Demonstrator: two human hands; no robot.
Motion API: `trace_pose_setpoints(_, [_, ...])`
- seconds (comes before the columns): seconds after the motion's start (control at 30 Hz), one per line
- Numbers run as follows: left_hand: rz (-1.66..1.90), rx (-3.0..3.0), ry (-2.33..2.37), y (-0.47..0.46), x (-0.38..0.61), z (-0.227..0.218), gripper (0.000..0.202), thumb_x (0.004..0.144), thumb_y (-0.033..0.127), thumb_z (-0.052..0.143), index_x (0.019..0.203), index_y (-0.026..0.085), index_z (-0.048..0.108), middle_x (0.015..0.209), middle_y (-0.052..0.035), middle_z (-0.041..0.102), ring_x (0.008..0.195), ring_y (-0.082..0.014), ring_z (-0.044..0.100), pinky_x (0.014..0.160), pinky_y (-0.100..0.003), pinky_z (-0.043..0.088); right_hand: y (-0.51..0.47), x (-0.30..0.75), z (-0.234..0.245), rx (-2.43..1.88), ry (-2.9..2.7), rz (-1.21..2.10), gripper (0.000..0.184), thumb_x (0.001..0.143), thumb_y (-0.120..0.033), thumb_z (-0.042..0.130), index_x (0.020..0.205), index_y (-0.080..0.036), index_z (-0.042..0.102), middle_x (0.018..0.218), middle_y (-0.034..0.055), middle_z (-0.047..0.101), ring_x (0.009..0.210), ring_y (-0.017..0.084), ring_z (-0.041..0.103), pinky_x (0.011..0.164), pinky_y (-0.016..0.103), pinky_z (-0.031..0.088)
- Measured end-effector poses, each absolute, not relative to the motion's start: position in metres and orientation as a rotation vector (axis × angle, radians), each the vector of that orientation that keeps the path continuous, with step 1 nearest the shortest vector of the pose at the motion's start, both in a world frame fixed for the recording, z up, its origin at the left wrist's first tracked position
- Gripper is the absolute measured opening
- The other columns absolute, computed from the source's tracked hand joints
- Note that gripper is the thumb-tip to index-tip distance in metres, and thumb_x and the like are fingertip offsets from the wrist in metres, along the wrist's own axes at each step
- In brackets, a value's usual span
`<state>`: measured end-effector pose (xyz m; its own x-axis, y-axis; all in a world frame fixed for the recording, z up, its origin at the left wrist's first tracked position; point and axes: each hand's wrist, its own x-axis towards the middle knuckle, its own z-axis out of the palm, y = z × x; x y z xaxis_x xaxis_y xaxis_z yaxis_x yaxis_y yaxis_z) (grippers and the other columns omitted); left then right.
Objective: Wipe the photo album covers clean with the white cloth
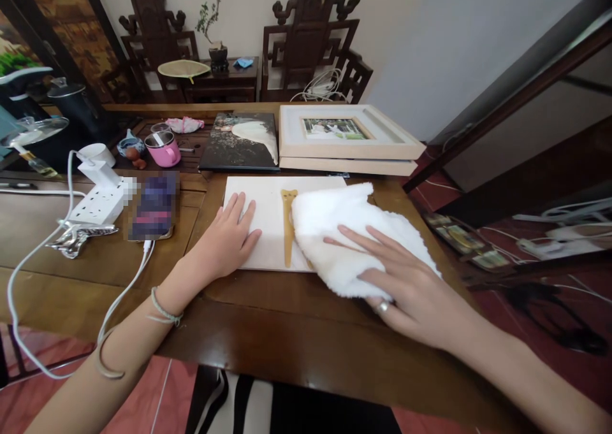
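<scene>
My left hand [228,235] lies flat on the left part of a white rectangular panel [264,249], its fingers stretched out and holding nothing. A fluffy white cloth [329,214] covers the panel's right part and hangs past its edge onto the table. My right hand [404,278], with a ring on it, presses down on this cloth and grips a fold of it near the thumb. Between the hands a narrow tan strip [288,230] with an animal-head top lies upright on the panel. The cloth hides what is beneath it.
Behind the panel are a dark picture panel [241,142] and stacked framed photos [354,147]. To the left lie a phone [153,206] on a charging cable, a white power strip [102,201] and a pink mug [163,150]. The wooden table's [287,332] front edge is close to me.
</scene>
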<state>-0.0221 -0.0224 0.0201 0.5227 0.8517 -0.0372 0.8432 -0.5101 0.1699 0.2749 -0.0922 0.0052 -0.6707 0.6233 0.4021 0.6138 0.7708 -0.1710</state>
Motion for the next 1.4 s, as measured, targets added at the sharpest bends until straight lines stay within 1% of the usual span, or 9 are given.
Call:
trace_pose_setpoints(0.13, [0.084, 2.592, 1.451, -0.025, -0.021, 0.018, 0.058, 0.102, 0.035, 0.028, 0.149, 0.002, 0.025, 0.16, -0.026, 0.016, 0.15, -0.0353, 0.008, 0.118, -0.055, 0.023, -0.044, 0.289, -0.005, -1.056, -2.45, -0.045, 0.021, 0.082, -0.013, 0.045, 0.091, -0.022, 0.062, 0.138, 0.0139, 0.059, 0.138, 0.032, 0.043, 0.111, 0.06, 0.038])
trace_pose_setpoints(0.23, [0.09, 2.601, 1.448, -0.027, -0.02, 0.016, 0.058, 0.102, 0.035, 0.028, 0.149, 0.001, 0.025, 0.16, -0.0263, 0.017, 0.15, -0.0356, 0.008, 0.118, -0.055, 0.023, -0.016, 0.293, -0.01, -1.194, -2.401, -0.046, 0.024, 0.086, -0.013, 0.043, 0.098, -0.022, 0.062, 0.129, 0.0129, 0.065, 0.138, 0.03, 0.042, 0.112, 0.055, 0.039])
trace_pose_setpoints(0.33, [0.096, 2.606, 1.443, -0.028, -0.019, 0.016, 0.057, 0.102, 0.035, 0.028, 0.149, 0.003, 0.025, 0.16, -0.0255, 0.017, 0.15, -0.0351, 0.008, 0.118, -0.055, 0.023, -0.012, 0.291, -0.012, -1.226, -2.36, -0.062, 0.027, 0.086, -0.012, 0.043, 0.102, -0.02, 0.062, 0.13, 0.0146, 0.064, 0.137, 0.032, 0.043, 0.111, 0.058, 0.038])
trace_pose_setpoints(0.47, [0.067, 2.593, 1.454, -0.026, -0.018, 0.018, 0.058, 0.102, 0.035, 0.029, 0.149, 0.002, 0.025, 0.16, -0.0258, 0.015, 0.15, -0.0354, 0.007, 0.118, -0.054, 0.023, -0.049, 0.283, -0.009, -1.154, -2.379, -0.065, 0.02, 0.082, -0.01, 0.045, 0.092, -0.019, 0.06, 0.137, 0.0183, 0.059, 0.14, 0.034, 0.038, 0.111, 0.063, 0.036])
trace_pose_setpoints(0.6, [0.06, 2.593, 1.461, -0.022, -0.019, 0.02, 0.058, 0.102, 0.034, 0.029, 0.149, 0.0, 0.025, 0.16, -0.0267, 0.015, 0.15, -0.0358, 0.007, 0.118, -0.055, 0.023, -0.104, 0.271, 0.0, -1.041, -2.428, 0.005, 0.018, 0.076, -0.005, 0.046, 0.078, -0.022, 0.052, 0.145, 0.0146, 0.052, 0.144, 0.032, 0.031, 0.114, 0.062, 0.031])
trace_pose_setpoints(0.77, [0.014, 2.607, 1.472, -0.017, -0.023, 0.023, 0.059, 0.102, 0.033, 0.029, 0.149, -0.002, 0.024, 0.16, -0.0281, 0.013, 0.15, -0.0364, 0.006, 0.118, -0.055, 0.022, -0.134, 0.268, 0.007, -0.973, -2.476, 0.069, 0.021, 0.072, -0.001, 0.046, 0.071, -0.021, 0.052, 0.147, 0.0099, 0.051, 0.145, 0.033, 0.03, 0.115, 0.063, 0.029])
trace_pose_setpoints(1.0, [-0.012, 2.609, 1.491, -0.024, -0.019, 0.025, 0.059, 0.103, 0.032, 0.03, 0.15, -0.003, 0.023, 0.16, -0.028, 0.013, 0.15, -0.0365, 0.007, 0.119, -0.053, 0.021, -0.082, 0.288, 0.0, -0.926, -2.526, 0.055, 0.019, 0.081, -0.011, 0.046, 0.088, -0.023, 0.058, 0.149, 0.0116, 0.048, 0.143, 0.03, 0.034, 0.116, 0.06, 0.03])
trace_pose_setpoints(1.23, [-0.033, 2.599, 1.496, -0.027, -0.013, 0.022, 0.059, 0.103, 0.033, 0.031, 0.15, -0.003, 0.023, 0.16, -0.0273, 0.012, 0.15, -0.0368, 0.006, 0.119, -0.053, 0.022, -0.016, 0.277, -0.014, -1.174, -2.4, -0.065, 0.027, 0.083, -0.013, 0.044, 0.103, -0.021, 0.062, 0.132, 0.0162, 0.063, 0.139, 0.034, 0.04, 0.109, 0.064, 0.036])
trace_pose_setpoints(1.4, [-0.03, 2.611, 1.491, -0.027, -0.012, 0.02, 0.059, 0.103, 0.032, 0.031, 0.15, -0.003, 0.023, 0.16, -0.0277, 0.012, 0.15, -0.0367, 0.007, 0.119, -0.053, 0.022, -0.034, 0.27, -0.009, -1.178, -2.388, -0.097, 0.025, 0.081, -0.008, 0.044, 0.097, -0.017, 0.061, 0.128, 0.0222, 0.064, 0.138, 0.036, 0.041, 0.108, 0.065, 0.037])
